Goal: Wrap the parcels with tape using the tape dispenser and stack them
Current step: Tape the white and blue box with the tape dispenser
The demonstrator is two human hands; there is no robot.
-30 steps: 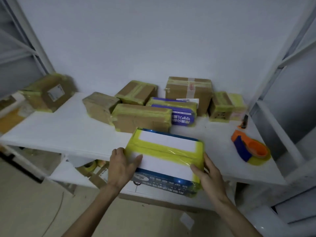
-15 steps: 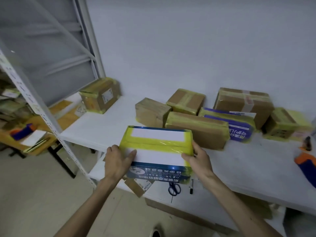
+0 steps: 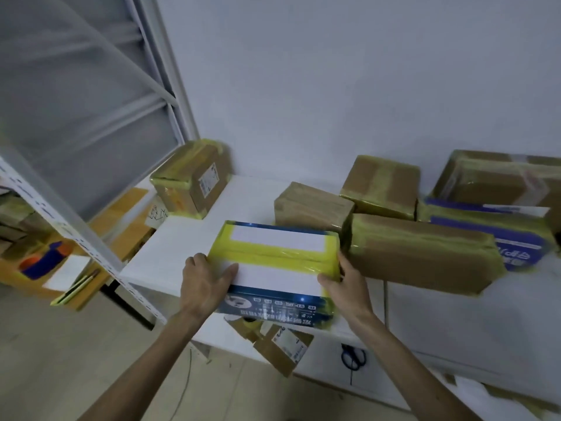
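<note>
A blue and white parcel banded with yellow tape is held over the front of the white shelf. My left hand grips its left end, thumb on top. My right hand grips its right end. A brown taped parcel sits alone at the shelf's back left. Several taped parcels crowd the right: a small brown one, a long brown one, a purple one and two more at the wall. The tape dispenser is out of view.
A white perforated rack post crosses the left. Beyond it a wooden table holds an orange and blue object and papers. On the lower shelf lie a labelled cardboard box and blue scissors.
The view has swung left and the parcel has travelled left along the shelf front in both hands. The tape dispenser at the right has dropped out of view.
</note>
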